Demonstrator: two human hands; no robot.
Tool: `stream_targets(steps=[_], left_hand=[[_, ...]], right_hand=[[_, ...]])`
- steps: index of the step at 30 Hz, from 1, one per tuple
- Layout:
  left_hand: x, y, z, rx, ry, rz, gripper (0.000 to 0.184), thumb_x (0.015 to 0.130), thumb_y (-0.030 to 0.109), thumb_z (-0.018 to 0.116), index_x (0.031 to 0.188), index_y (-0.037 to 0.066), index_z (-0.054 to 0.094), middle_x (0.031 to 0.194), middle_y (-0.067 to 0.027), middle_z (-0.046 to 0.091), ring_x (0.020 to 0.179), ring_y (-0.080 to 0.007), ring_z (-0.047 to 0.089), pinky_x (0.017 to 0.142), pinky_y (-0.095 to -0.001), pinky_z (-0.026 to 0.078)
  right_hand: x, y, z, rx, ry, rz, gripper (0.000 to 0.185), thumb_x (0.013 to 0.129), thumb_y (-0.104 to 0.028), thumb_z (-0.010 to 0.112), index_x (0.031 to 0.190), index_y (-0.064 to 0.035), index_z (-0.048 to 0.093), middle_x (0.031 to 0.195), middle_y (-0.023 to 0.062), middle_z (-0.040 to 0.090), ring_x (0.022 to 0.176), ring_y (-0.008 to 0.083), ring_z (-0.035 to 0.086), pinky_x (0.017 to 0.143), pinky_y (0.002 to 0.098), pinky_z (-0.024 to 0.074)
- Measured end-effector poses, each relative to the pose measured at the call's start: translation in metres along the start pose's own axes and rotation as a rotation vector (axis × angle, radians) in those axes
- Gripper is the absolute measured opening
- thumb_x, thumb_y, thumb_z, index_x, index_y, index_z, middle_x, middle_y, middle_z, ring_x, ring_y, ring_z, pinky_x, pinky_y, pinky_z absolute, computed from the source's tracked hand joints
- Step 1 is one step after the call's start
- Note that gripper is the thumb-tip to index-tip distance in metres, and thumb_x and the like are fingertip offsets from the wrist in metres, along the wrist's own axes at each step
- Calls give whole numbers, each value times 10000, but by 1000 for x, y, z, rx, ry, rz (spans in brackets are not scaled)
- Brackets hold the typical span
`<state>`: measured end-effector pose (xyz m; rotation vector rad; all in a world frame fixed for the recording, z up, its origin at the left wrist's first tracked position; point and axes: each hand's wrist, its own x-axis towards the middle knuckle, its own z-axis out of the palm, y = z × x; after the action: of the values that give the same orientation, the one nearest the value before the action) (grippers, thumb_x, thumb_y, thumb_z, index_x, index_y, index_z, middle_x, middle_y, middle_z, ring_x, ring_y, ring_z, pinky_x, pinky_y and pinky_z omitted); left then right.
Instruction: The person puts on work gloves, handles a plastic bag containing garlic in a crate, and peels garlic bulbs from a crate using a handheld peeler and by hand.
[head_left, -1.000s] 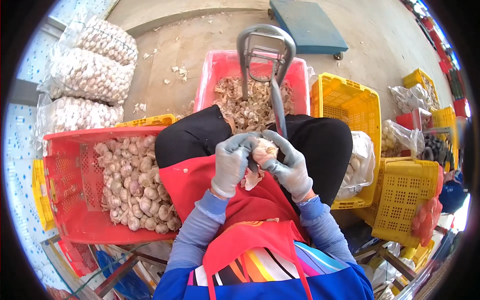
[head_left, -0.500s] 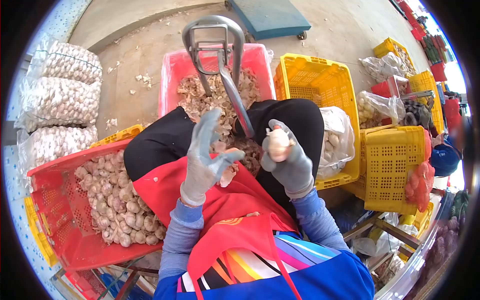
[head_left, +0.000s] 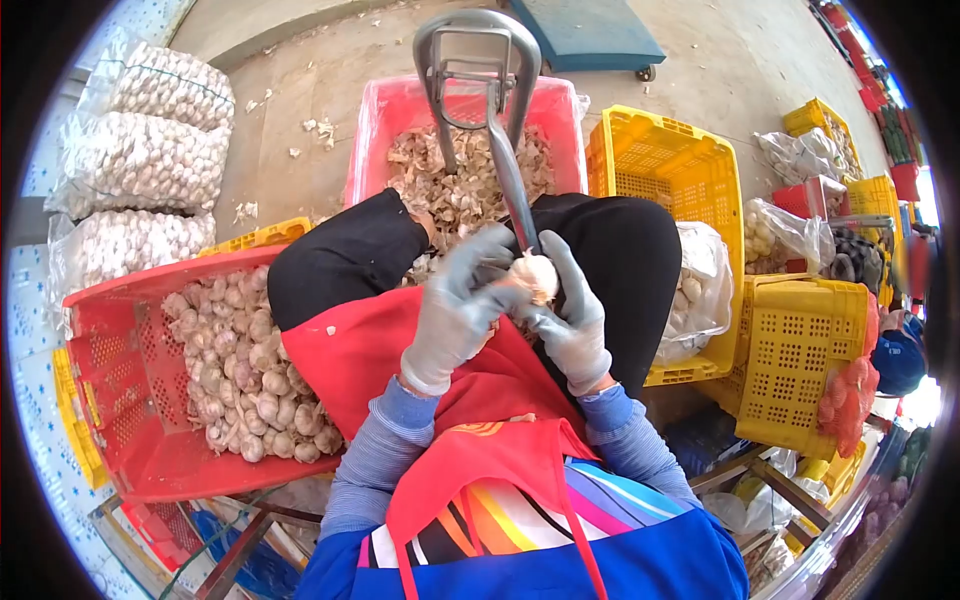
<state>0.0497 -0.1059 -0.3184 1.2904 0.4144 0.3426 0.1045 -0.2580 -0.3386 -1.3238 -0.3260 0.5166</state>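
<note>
A pale garlic bulb (head_left: 535, 278) is held between both gloved hands above the lap. My left hand (head_left: 465, 305), in a grey-white glove, has its fingers pressed on the bulb's left side. My right hand (head_left: 572, 315), gloved the same way, grips the bulb from the right and below. Just beyond the hands rises a metal lever with a looped frame (head_left: 512, 180). Behind it, a pink crate (head_left: 370, 130) contains loose garlic skins (head_left: 470, 195). Whole garlic bulbs (head_left: 250, 370) lie in a red crate (head_left: 130, 440) to the left.
Stacked clear bags of garlic (head_left: 150, 160) stand at the far left. On the right are a yellow crate (head_left: 720, 170) with a plastic bag of garlic (head_left: 695, 290) and an upturned yellow crate (head_left: 805, 360). A blue wheeled platform (head_left: 590, 35) is at the top.
The hands were together on the bulb, then apart with it in my right hand; now my left hand is back on it. The loose skin near my left hand is gone from sight.
</note>
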Motion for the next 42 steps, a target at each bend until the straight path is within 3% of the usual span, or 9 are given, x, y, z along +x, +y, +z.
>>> stream_targets(steps=[2,7,11,18,20,23,27,35,42], left_hand=[[1,-10,-10,456,-130,246,232,949,89,653,1126,-48,713,1015,-68,676,737,-68,615,597,-226,509],[-5,1,-11,-101,41,-407,165,926,80,647,1018,-20,741,707,-37,651,565,-86,589,508,-212,453],[-14,44,-38,44,320,-27,291,945,82,637,1198,-56,673,1070,-147,694,715,-147,665,627,-262,542],[-43,77,-191,267,710,215,432,1040,188,550,1425,-6,531,1303,-122,636,1036,-165,661,847,-278,546],[-61,65,-237,371,658,257,439,1042,163,540,1445,-8,501,1357,-130,598,1099,-189,657,925,-304,548],[-82,69,-268,409,875,272,371,1007,187,604,1338,19,604,1225,-87,644,1001,-181,662,845,-296,559],[-101,75,-302,330,1134,108,313,955,216,684,1200,20,703,1008,-45,709,848,-137,668,747,-269,554],[-25,16,-354,1109,544,-327,708,809,498,756,1360,73,622,1312,-177,660,1186,-351,642,1006,-407,504],[22,3,-336,1629,550,-610,807,808,645,683,1408,121,549,1427,-197,525,1357,-325,496,1056,-425,460]], right_hand=[[-2,3,-1,-39,-50,38,798,840,-49,778,1527,44,381,1396,99,559,1154,141,597,933,255,521],[2,-12,-14,294,51,-27,697,866,-148,741,1458,72,447,1278,121,599,1076,189,634,837,296,562],[-11,-57,-89,254,252,-375,612,898,-270,724,1385,43,525,1177,140,627,828,186,662,728,287,562],[-30,126,-334,-327,718,320,563,1009,-211,626,1523,-73,441,1354,103,584,990,148,637,890,294,534],[-33,178,-402,-1558,444,361,650,962,-398,650,1498,-73,480,1350,113,650,1204,250,626,1037,340,468],[-20,120,-349,-1393,829,-214,487,991,-330,621,1389,-50,594,1339,118,659,1147,212,644,994,338,501],[4,41,-284,39,1063,-104,395,1030,-178,575,1352,50,585,1320,214,632,1192,302,624,1066,391,488],[1,-37,-155,-253,691,-340,445,1079,-302,476,1337,43,584,1234,154,665,1119,256,653,1025,386,510],[9,-36,-30,-207,209,-333,417,1078,-249,445,1305,70,588,1087,138,669,858,196,625,806,306,512]])
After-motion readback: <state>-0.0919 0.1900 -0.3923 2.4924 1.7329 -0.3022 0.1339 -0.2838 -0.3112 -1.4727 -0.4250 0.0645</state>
